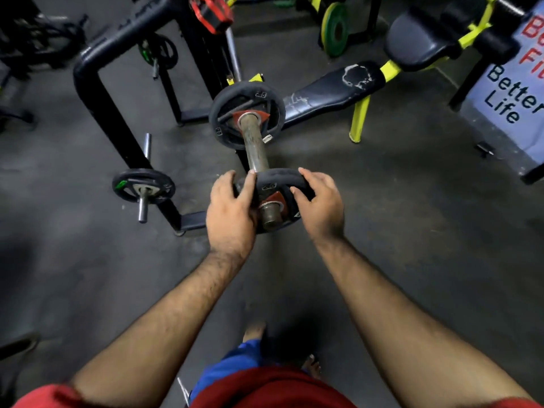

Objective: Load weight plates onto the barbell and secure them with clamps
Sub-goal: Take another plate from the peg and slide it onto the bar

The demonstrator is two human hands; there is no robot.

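Plate-loading is the step you are in: both of your hands are on the near weight plate (272,188), which is already threaded over the end of the barbell sleeve (255,142). Your left hand (231,212) is clamped on the plate's left rim, fingers curled over its upper edge. Your right hand (319,201) grips the right rim, fingertips over the top and thumb across the face. The rusty tip of the sleeve pokes out through the plate's centre hole toward you, so the plate sits only just on the bar.

Farther along the same sleeve, well apart from your plate, sits the far weight plate (247,114), with bare steel between the two. My judgement is that the next move calls for an even push with both hands, keeping the plate square to the sleeve so it does not bind, until it meets the far one. After that a clamp is needed on the exposed end. A red object (210,10) hangs on the rack at the top of the view and may be a collar, but I cannot tell.

As for what holds what: the storage peg (144,195) low on the left rack carries one small plate (143,186). Beyond, a green and yellow plate (335,29) sits by the bench (332,92).
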